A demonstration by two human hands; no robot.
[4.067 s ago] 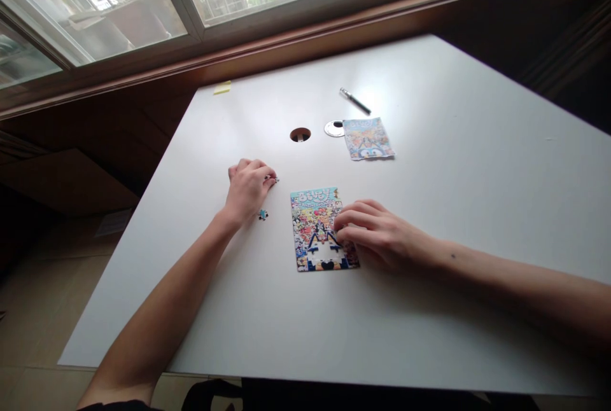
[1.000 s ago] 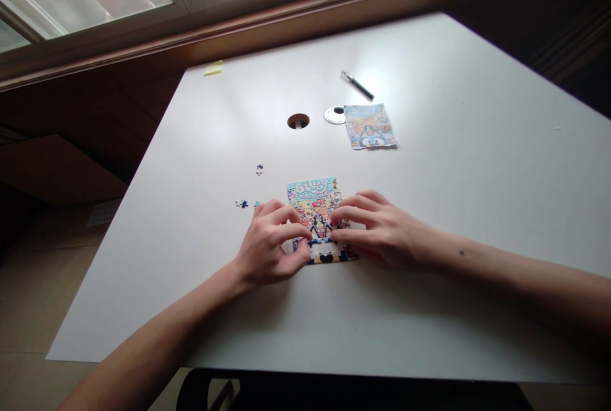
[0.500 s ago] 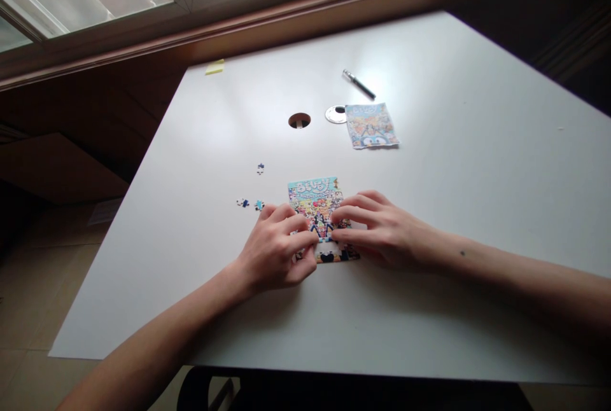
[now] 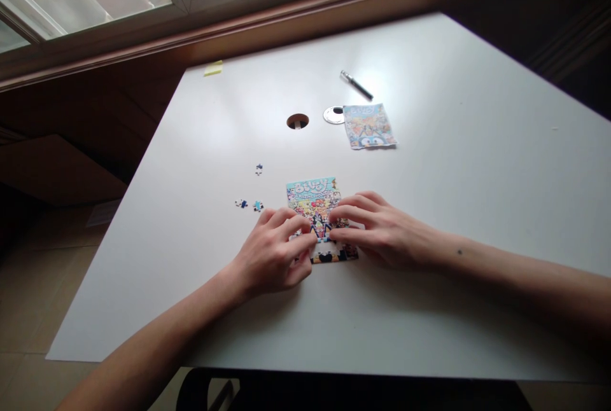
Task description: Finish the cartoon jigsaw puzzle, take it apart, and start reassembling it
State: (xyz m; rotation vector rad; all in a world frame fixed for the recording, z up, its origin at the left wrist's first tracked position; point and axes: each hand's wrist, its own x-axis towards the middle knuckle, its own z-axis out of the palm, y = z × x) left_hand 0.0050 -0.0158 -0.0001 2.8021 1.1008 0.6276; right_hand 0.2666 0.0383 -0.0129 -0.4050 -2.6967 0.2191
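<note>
A mostly assembled jigsaw puzzle (image 4: 312, 191) with a light blue top and crowded cartoon figures lies flat on the white table. Near its lower edge a pale gap shows between the pieces. My left hand (image 4: 277, 252) grips the puzzle's left side, fingers curled over it and the thumb low at the edge. On the right side my right hand (image 4: 377, 229) rests its fingertips on the picture, fingers stretched and slightly apart; its thumb is mostly hidden. Left of the puzzle lie loose pieces: a blue one (image 4: 258, 206), a dark-and-white one (image 4: 241, 204) and another (image 4: 258, 169) farther back.
A creased picture sheet (image 4: 370, 126) lies beyond the puzzle, partly over a round metal cover (image 4: 333, 115). Nearby are a round table hole (image 4: 298, 121) and a black pen (image 4: 356, 85). A yellow sticky note (image 4: 213, 68) marks the far left edge, below a window.
My left thumb and index finger have parted slightly at the puzzle's lower left. My right hand stays almost still. The whole view has shifted a little.
</note>
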